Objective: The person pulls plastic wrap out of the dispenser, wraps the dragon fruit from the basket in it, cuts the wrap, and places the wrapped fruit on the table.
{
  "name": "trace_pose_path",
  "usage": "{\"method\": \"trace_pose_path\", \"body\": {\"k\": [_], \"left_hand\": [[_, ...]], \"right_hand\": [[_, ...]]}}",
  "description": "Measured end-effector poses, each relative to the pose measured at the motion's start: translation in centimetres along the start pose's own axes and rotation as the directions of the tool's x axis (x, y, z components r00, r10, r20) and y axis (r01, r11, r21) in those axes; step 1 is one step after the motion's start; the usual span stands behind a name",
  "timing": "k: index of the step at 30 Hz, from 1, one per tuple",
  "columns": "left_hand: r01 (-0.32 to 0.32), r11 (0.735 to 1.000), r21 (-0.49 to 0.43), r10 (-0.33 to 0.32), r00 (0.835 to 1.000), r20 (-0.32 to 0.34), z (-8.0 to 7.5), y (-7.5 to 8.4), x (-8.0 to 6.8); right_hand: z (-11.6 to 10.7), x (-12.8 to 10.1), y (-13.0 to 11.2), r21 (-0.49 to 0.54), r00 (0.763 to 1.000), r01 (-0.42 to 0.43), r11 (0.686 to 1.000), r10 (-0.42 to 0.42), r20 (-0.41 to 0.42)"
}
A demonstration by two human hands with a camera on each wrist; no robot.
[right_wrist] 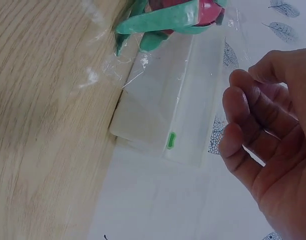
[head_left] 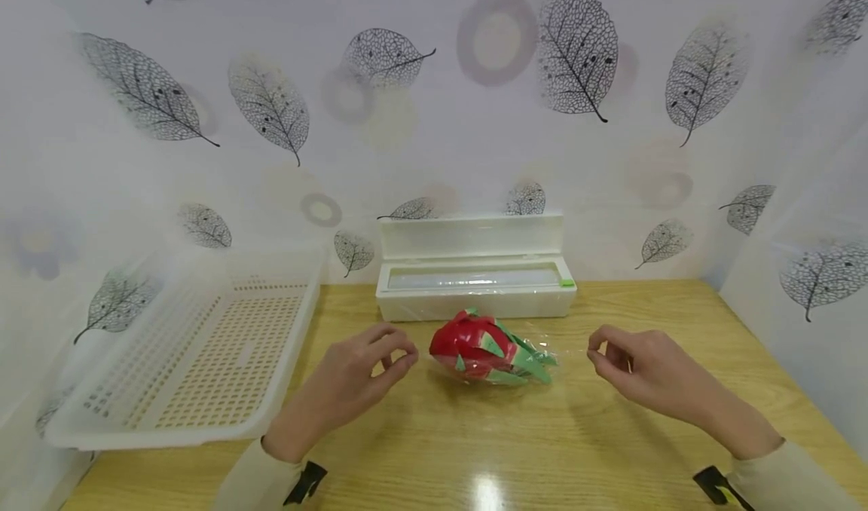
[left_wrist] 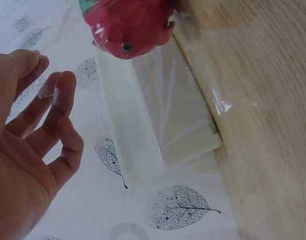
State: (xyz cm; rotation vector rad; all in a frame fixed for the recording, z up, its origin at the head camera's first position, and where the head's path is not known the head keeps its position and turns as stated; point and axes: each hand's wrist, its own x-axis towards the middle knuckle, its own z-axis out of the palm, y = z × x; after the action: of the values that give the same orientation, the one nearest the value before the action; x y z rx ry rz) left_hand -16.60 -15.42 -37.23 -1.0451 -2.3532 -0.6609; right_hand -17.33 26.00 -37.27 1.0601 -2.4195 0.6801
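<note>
A red dragon fruit (head_left: pixel 468 345) with green scales lies on its side on the table, with clear plastic wrap (head_left: pixel 540 341) around and over it. To its left, my left hand (head_left: pixel 362 368) pinches film between thumb and index finger; a scrap shows at the fingertips in the left wrist view. On the other side, my right hand (head_left: pixel 644 364) pinches the wrap by its far end, beyond the green tips. Behind the fruit stands a white wrap dispenser box (head_left: pixel 475 305), lid raised, a roll of film (head_left: pixel 475 278) inside.
A white slatted plastic basket (head_left: pixel 271 375) stands at the left of the wooden table (head_left: pixel 475 443). Leaf-patterned sheeting (head_left: pixel 461 134) hangs behind the table and along its sides. A green slider (head_left: pixel 566 283) sits at the box's right end.
</note>
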Motion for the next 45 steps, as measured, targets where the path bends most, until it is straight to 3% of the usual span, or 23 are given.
{"method": "trace_pose_path", "body": {"k": [4,11,22,29,33,35,38,41,45], "left_hand": [[0.036,0.999,0.003,-0.035,0.998,-0.043,0.5,-0.5,0.4],[0.147,0.988,0.047,-0.146,0.989,-0.027,0.9,-0.8,0.8],[0.221,0.974,0.048,-0.221,0.975,-0.016,1.1,-1.3,0.8],[0.197,0.980,-0.023,-0.198,0.980,-0.033,1.2,-1.4,0.8],[0.172,0.978,-0.115,-0.178,0.983,-0.048,1.0,-1.4,1.1],[0.179,0.976,-0.121,-0.186,0.982,-0.045,0.8,-1.3,1.2],[0.189,0.979,-0.071,-0.192,0.981,-0.035,0.5,-1.1,1.3],[0.183,0.983,-0.032,-0.184,0.983,-0.011,0.3,-0.9,1.5],[0.140,0.990,-0.022,-0.139,0.990,0.031,0.1,-0.5,1.8]], "right_hand": [[0.4,0.6,0.3,-0.044,0.999,-0.053,0.998,0.053,0.008],[0.9,1.2,0.9,-0.080,0.986,-0.148,0.986,0.153,0.062],[1.2,1.1,1.4,-0.058,0.983,-0.151,0.987,0.156,0.093],[1.8,0.9,1.7,-0.034,0.986,-0.145,0.989,0.148,0.078],[2.0,0.8,1.7,0.066,0.991,-0.133,0.989,0.131,0.035],[1.9,0.8,1.5,0.190,0.982,-0.188,0.964,0.180,0.061],[1.7,0.9,1.2,0.371,0.953,-0.302,0.878,0.270,0.138],[1.5,0.9,1.0,0.458,0.920,-0.392,0.798,0.338,0.200],[1.4,1.2,0.6,0.453,0.904,-0.428,0.782,0.366,0.222]]}}
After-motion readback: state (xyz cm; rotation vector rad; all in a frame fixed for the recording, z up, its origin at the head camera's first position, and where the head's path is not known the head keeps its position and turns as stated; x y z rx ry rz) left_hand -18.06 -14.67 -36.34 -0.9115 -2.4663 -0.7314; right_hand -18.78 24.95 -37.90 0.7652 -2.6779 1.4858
